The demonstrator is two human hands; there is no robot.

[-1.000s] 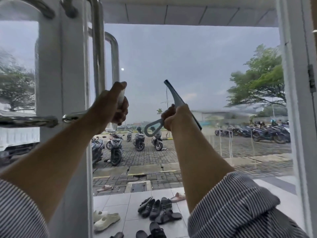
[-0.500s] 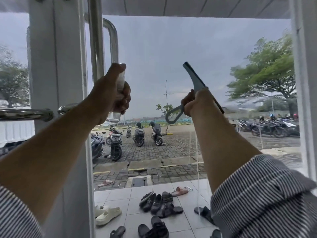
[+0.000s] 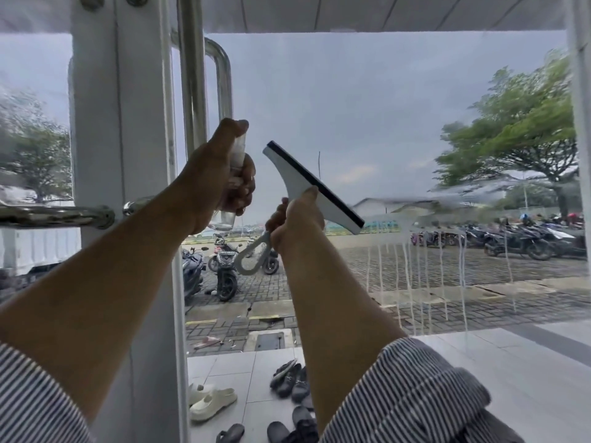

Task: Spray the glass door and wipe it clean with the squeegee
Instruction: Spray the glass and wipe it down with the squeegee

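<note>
The person's left hand (image 3: 220,174) curls round a small clear plastic spray bottle (image 3: 238,151), thumb on top. The right hand (image 3: 297,219) clamps the looped handle of a white squeegee with a dark rubber blade (image 3: 307,183), held tilted before the tall glass door (image 3: 383,107). White drips (image 3: 415,276) streak the pane's right side (plenty wet). Best to lay the blade flat above them and pull down firmly, overlapping strokes.
</note>
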